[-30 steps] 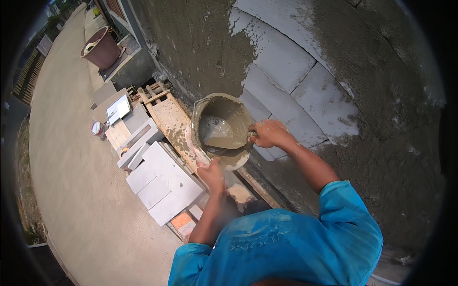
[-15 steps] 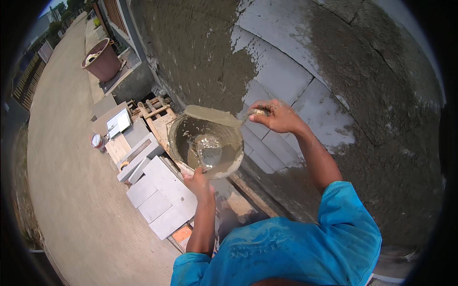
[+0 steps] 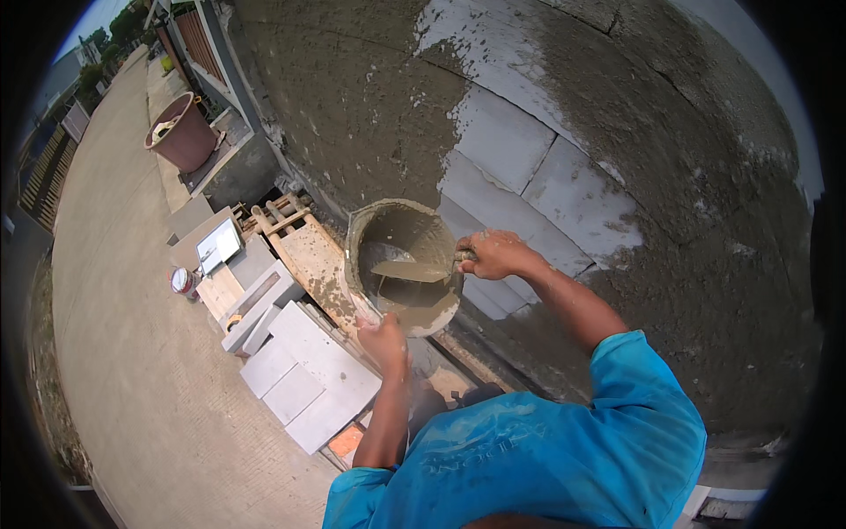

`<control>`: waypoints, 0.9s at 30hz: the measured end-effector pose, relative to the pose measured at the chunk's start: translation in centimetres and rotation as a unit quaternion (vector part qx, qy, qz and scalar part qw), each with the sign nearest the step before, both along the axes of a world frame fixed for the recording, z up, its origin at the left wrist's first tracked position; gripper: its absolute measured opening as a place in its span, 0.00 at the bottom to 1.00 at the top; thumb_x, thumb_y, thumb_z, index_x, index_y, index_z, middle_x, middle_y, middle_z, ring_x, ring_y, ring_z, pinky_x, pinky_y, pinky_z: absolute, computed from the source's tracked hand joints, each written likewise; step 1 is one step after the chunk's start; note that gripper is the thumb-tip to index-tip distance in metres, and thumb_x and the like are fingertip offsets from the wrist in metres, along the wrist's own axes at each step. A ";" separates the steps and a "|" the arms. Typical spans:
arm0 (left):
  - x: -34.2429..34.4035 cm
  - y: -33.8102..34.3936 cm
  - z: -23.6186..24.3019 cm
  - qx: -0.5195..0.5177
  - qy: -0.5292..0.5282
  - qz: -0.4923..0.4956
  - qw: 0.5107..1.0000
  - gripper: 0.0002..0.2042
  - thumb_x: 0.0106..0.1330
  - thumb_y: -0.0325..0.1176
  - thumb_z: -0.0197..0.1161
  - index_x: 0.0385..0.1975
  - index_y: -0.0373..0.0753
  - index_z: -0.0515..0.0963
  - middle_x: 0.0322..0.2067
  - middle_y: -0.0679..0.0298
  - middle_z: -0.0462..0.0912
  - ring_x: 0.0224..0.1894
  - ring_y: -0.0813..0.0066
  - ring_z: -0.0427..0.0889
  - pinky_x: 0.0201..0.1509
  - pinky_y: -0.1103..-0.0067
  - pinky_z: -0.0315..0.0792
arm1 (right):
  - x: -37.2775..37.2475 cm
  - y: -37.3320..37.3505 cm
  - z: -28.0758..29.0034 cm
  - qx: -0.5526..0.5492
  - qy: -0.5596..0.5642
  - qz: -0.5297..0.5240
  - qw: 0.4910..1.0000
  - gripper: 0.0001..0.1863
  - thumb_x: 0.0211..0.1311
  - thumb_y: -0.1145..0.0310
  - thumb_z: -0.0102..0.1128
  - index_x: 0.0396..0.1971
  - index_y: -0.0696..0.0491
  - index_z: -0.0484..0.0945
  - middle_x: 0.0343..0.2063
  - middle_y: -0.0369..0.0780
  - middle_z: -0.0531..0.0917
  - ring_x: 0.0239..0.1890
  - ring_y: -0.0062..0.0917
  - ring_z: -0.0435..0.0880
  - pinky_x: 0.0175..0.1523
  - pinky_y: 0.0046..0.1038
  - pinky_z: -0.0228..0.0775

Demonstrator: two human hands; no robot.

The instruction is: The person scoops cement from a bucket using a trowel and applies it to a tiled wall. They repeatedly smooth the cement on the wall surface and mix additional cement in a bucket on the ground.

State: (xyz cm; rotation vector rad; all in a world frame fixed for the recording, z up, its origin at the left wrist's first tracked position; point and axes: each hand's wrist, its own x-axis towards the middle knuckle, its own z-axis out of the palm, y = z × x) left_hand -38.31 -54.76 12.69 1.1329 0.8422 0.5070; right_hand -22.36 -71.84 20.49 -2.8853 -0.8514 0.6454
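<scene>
My left hand [image 3: 383, 344] is closed on the near rim of a round bucket [image 3: 363, 225], which is tilted and coated with grey mortar. Wet mortar [image 3: 423, 310] lies in the bottom. My right hand [image 3: 500, 254] grips the handle of a trowel [image 3: 410, 271]; its flat, mortar-smeared blade is inside the bucket's mouth. Just beyond my right hand stands a wall of pale blocks [image 3: 507, 141], partly covered with wet grey mortar [image 3: 379, 115]. Most of the trowel's handle is hidden in my fingers.
Left of the bucket are a mortar-spattered board [image 3: 308, 256], stacked pale blocks [image 3: 308, 370], a tablet-like flat device [image 3: 218, 245] and a small can [image 3: 183, 282]. A large brownish tub [image 3: 187, 137] stands farther off beside the concrete road [image 3: 115, 309].
The trowel blade has gone from above the bucket's far rim down into its mouth. My right hand has lowered, and the bucket and left hand have shifted slightly right.
</scene>
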 end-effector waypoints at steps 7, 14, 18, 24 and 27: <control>1.3 -0.8 0.4 -0.035 -0.097 0.015 0.995 0.30 0.54 0.14 0.58 0.61 0.23 0.63 0.43 0.53 0.78 0.40 0.73 0.79 0.39 0.80 0.73 | -3.1 0.3 -6.0 0.083 -0.267 0.022 0.960 0.18 0.63 0.57 0.64 0.51 0.45 0.81 0.36 0.42 0.83 0.42 0.40 0.85 0.46 0.42 0.74; 0.8 3.3 0.0 -0.092 -0.112 0.074 0.987 0.28 0.53 0.15 0.59 0.57 0.20 0.63 0.41 0.51 0.78 0.41 0.69 0.80 0.42 0.77 0.76 | -0.3 1.3 6.2 0.312 -0.203 -0.007 0.928 0.16 0.65 0.54 0.65 0.45 0.48 0.84 0.29 0.36 0.82 0.31 0.25 0.84 0.32 0.33 0.73; -0.1 3.8 -1.9 -0.066 -0.092 0.069 0.991 0.32 0.53 0.15 0.57 0.62 0.20 0.60 0.46 0.48 0.77 0.42 0.65 0.82 0.45 0.74 0.77 | 9.0 0.5 11.2 0.427 0.134 -0.024 0.894 0.19 0.65 0.49 0.66 0.43 0.50 0.85 0.24 0.30 0.78 0.22 0.14 0.74 0.25 0.22 0.66; -2.0 4.1 -0.7 -0.048 -0.063 0.056 0.995 0.32 0.53 0.14 0.56 0.63 0.20 0.61 0.46 0.49 0.78 0.41 0.65 0.82 0.45 0.74 0.77 | 5.3 -6.7 16.5 0.549 -0.266 -0.252 0.751 0.19 0.64 0.54 0.65 0.41 0.56 0.85 0.21 0.37 0.82 0.25 0.20 0.79 0.32 0.28 0.71; -2.1 3.7 -0.6 -0.044 -0.058 0.015 0.997 0.31 0.53 0.14 0.56 0.62 0.21 0.63 0.45 0.50 0.79 0.41 0.67 0.82 0.44 0.76 0.77 | 0.5 -5.4 12.7 0.311 -0.215 -0.187 0.907 0.20 0.64 0.54 0.64 0.48 0.54 0.82 0.30 0.46 0.85 0.34 0.36 0.84 0.42 0.37 0.73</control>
